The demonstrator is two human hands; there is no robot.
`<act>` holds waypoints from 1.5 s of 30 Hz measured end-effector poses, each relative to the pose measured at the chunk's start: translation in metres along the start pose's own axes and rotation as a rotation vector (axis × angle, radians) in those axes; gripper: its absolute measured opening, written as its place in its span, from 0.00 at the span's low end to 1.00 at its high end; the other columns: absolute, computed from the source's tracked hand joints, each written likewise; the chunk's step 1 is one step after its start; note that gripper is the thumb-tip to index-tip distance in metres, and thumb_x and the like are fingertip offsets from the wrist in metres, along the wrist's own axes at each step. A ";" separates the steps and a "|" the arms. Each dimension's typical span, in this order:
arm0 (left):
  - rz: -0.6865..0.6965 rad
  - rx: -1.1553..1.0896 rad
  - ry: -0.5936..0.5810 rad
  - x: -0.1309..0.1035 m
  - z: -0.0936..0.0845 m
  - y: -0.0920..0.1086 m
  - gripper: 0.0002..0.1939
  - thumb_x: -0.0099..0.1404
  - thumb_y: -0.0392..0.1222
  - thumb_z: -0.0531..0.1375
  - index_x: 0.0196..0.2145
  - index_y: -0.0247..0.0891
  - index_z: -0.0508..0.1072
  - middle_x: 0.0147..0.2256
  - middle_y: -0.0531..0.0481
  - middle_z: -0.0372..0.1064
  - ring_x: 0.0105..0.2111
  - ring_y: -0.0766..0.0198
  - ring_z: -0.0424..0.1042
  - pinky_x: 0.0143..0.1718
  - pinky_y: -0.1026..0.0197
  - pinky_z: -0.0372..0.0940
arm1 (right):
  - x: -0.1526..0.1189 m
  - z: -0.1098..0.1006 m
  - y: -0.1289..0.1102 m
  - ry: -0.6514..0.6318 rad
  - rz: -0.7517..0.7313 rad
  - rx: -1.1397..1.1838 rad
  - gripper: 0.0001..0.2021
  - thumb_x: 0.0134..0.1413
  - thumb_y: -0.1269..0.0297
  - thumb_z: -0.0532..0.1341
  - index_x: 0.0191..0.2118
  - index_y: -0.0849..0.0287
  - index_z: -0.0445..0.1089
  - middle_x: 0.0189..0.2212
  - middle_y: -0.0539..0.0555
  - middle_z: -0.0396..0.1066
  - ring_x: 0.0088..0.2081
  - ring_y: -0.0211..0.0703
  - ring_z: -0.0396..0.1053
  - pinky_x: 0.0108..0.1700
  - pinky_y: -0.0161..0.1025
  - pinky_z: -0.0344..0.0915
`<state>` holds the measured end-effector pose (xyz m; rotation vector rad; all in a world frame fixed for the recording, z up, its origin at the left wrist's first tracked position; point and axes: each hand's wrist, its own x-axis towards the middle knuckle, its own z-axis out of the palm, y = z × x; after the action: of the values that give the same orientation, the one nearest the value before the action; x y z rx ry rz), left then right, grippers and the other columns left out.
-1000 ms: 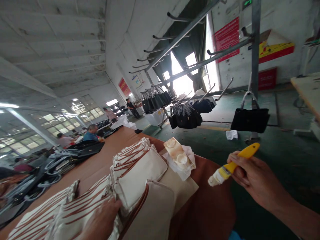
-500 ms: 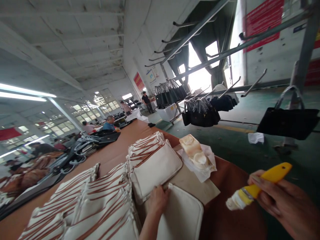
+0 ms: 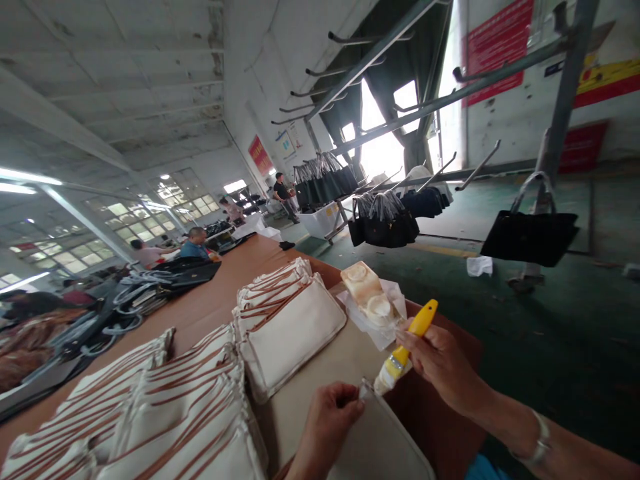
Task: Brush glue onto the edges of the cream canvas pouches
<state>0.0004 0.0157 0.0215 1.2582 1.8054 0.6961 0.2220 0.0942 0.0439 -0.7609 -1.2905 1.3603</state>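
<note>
My right hand (image 3: 435,363) is closed around the yellow handle of a paintbrush (image 3: 411,343). White stuff coats the bristles, which are close to the corner of a pale bag panel (image 3: 380,437). My left hand (image 3: 333,420) pinches that panel near the same corner, thumb and fingers together. Under it lies a beige board (image 3: 310,363). Just beyond the brush, a tub with creamy paste (image 3: 367,293) rests on crumpled white paper (image 3: 395,300). A stack of cream pouches with brown straps (image 3: 295,333) stands to the left of the tub.
More rows of cream pouches (image 3: 185,413) fill the near left of the brown table (image 3: 270,250). Black bags and grey cords (image 3: 165,280) lie farther left. On the right, a metal rack (image 3: 440,100) holds hanging black handbags (image 3: 385,223). Other people sit and stand in the background.
My right hand has brought the brush leftward to the panel's corner. My left hand has shifted from the panel's upper edge into a pinch by that corner. The view has turned slightly right.
</note>
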 end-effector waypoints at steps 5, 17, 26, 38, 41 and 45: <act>0.033 -0.133 -0.020 -0.027 0.010 0.023 0.17 0.49 0.49 0.65 0.28 0.30 0.75 0.21 0.56 0.63 0.24 0.69 0.58 0.26 0.66 0.52 | -0.004 0.010 0.013 -0.073 -0.126 -0.166 0.16 0.63 0.53 0.57 0.30 0.60 0.66 0.22 0.50 0.63 0.24 0.40 0.61 0.26 0.35 0.59; 0.289 -0.018 0.116 -0.047 0.031 0.006 0.11 0.56 0.47 0.64 0.26 0.35 0.73 0.24 0.55 0.63 0.25 0.69 0.62 0.25 0.67 0.55 | -0.019 -0.007 -0.005 -0.046 -0.273 -0.297 0.16 0.65 0.55 0.56 0.29 0.60 0.66 0.24 0.52 0.65 0.26 0.42 0.63 0.30 0.37 0.59; 0.883 0.295 0.398 -0.071 0.052 0.001 0.03 0.64 0.35 0.58 0.32 0.40 0.68 0.30 0.51 0.65 0.31 0.66 0.68 0.32 0.66 0.61 | -0.035 -0.018 -0.028 -0.225 -0.087 -0.217 0.16 0.65 0.55 0.56 0.29 0.59 0.64 0.21 0.47 0.59 0.23 0.38 0.57 0.26 0.35 0.56; 0.928 0.442 0.446 -0.074 0.056 0.006 0.05 0.65 0.33 0.56 0.32 0.40 0.66 0.29 0.51 0.65 0.30 0.66 0.70 0.29 0.67 0.62 | -0.055 -0.020 -0.046 -0.241 -0.197 -0.288 0.13 0.66 0.58 0.54 0.30 0.59 0.64 0.23 0.48 0.61 0.24 0.39 0.60 0.28 0.36 0.58; 0.952 0.467 0.470 -0.076 0.059 0.003 0.04 0.65 0.33 0.56 0.33 0.40 0.67 0.29 0.51 0.65 0.29 0.66 0.69 0.29 0.66 0.62 | -0.058 -0.024 -0.048 -0.300 -0.234 -0.368 0.15 0.66 0.60 0.54 0.27 0.58 0.62 0.23 0.49 0.62 0.25 0.40 0.61 0.29 0.37 0.58; 0.978 0.490 0.490 -0.080 0.062 0.003 0.04 0.65 0.33 0.57 0.33 0.40 0.66 0.30 0.51 0.65 0.29 0.66 0.68 0.29 0.66 0.61 | -0.055 -0.028 -0.060 -0.163 -0.264 -0.370 0.14 0.66 0.60 0.54 0.28 0.58 0.64 0.23 0.49 0.63 0.25 0.40 0.62 0.31 0.37 0.59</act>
<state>0.0687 -0.0586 0.0158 2.5392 1.7085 1.1995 0.2763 0.0411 0.0837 -0.7055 -1.7360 0.9980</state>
